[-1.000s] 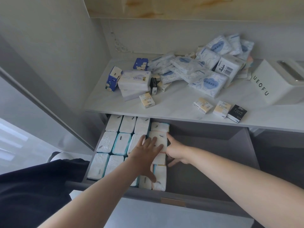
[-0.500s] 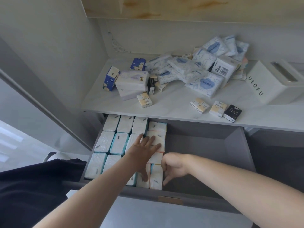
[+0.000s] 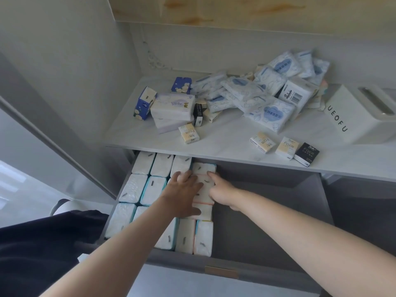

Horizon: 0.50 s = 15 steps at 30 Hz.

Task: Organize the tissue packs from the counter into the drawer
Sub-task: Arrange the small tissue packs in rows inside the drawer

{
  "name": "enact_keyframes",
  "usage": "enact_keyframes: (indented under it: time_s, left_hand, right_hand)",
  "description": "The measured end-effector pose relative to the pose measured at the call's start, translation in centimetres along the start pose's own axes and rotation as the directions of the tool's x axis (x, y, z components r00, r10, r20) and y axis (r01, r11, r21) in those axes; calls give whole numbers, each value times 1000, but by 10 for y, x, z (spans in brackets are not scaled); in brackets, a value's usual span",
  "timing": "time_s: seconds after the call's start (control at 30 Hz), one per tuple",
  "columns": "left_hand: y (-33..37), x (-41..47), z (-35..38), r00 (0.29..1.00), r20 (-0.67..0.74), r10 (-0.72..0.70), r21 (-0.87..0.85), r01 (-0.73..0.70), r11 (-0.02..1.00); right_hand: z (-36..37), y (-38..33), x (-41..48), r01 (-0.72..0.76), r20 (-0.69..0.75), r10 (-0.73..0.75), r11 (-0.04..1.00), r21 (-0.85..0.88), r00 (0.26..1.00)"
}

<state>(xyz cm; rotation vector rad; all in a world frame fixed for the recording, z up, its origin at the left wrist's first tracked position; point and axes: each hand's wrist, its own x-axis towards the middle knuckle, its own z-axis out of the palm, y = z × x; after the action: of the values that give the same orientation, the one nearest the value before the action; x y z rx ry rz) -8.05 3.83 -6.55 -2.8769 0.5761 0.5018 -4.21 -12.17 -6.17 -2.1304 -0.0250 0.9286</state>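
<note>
The grey drawer (image 3: 278, 211) stands pulled out below the white counter (image 3: 225, 144). Its left part holds rows of white tissue packs (image 3: 154, 189), standing on edge. My left hand (image 3: 184, 194) lies flat, fingers spread, on the packs of the fourth column. My right hand (image 3: 220, 189) presses the right side of a peach-edged pack (image 3: 204, 185) in that column, index finger stretched toward the rear pack (image 3: 203, 168). On the counter lie a heap of blue-and-white packs (image 3: 267, 97), two lavender packs (image 3: 173, 108) and small "Face" packs (image 3: 285, 147).
A white tissue box marked UEOFU (image 3: 360, 112) sits at the counter's right end. The right half of the drawer is bare grey floor. A grey wall and slanted rail (image 3: 64, 133) close the left side. Dark clothing (image 3: 42, 249) shows at lower left.
My right hand has moved from the front of the fourth column up along its right side, index finger now extended to the back. My left hand slid slightly farther back on the packs.
</note>
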Motion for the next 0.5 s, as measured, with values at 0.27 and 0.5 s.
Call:
enact_keyframes:
  time_s: [0.27,0.5]
  left_hand:
    - [-1,11,-42,997,12,-77,-244,78,967]
    - [15,21,-116,968,-163,-191,-534,76,842]
  right_hand:
    - [-34,-7,-14,95,55,-78,849,-520,995]
    - [-138,-38,-54,131,-218,-304,811,-571,927]
